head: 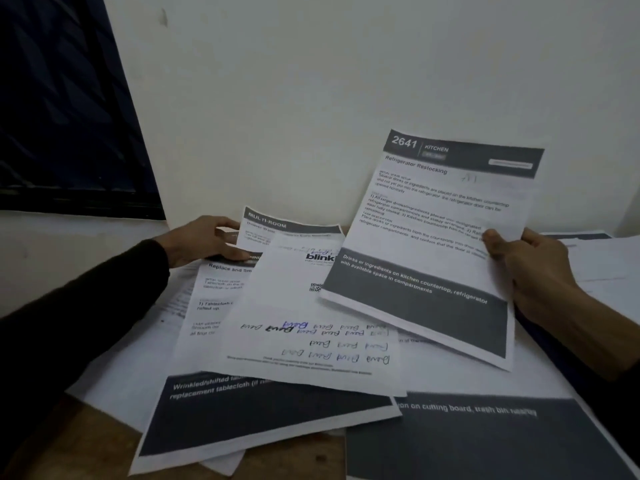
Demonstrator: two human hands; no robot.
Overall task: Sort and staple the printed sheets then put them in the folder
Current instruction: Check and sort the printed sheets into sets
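At the right centre of the frame the right hand (530, 268) pinches the right edge of a printed sheet headed "2641 KITCHEN" (433, 244), thumb on the printed face and the other fingers curled behind it. The sheet is lifted off the pile and tilted, its long axis running from the lower right of the frame up toward the upper middle, its dark header band at the top against the pale wall (346, 81) and its dark footer band low and to the right. Just left of it, and partly under its lower left corner, lies a white sheet with handwritten scribbles (304, 327) and a "blink" logo, its long axis leaning the same way. Beneath that one is a sheet headed "Replace and Sm…" (214, 306), with a dark footer band reaching toward the lower left of the frame. At the left centre the left hand (204, 242), in a dark sleeve (79, 306), curls its fingers round the top edge of this stack, thumb resting on the upper sheet, beside a page headed "MULTI-ROOM" (277, 230). More printed pages (467, 434) spread across the lower right, one with a wide dark band. A strip of brown table (86, 441) shows at the lower left, and a dark window (62, 109) fills the upper left.
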